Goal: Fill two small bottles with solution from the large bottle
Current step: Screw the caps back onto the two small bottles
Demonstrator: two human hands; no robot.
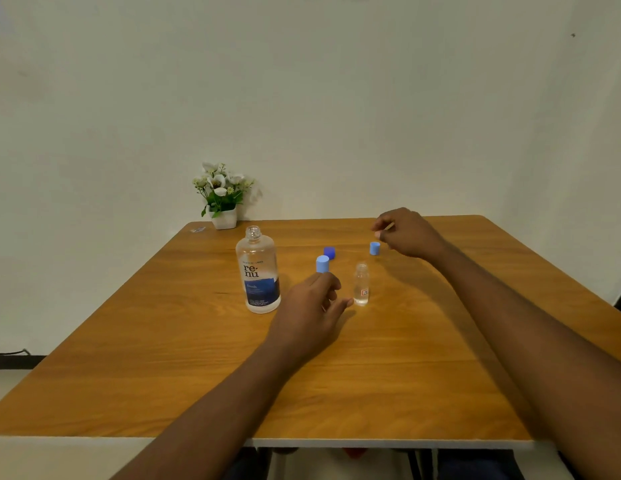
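Note:
The large clear solution bottle [258, 271] stands uncapped on the wooden table [163, 341]; its dark blue cap [330, 252] lies to its right. One small clear bottle [361, 285] stands open, with a little liquid at its bottom. A second small bottle shows only its light blue cap [322, 264] above my left hand [311, 308], whose fingers curl round the hidden body; one fingertip nearly touches the open small bottle. Another light blue cap [374, 248] sits on the table. My right hand [408, 235] hovers just above and right of that cap, fingers loosely curled, holding nothing I can see.
A white pot of white flowers [223, 199] stands at the table's far edge by the wall. A small scrap [197, 230] lies near the far left corner. The table's near edge [371, 443] runs below my forearms.

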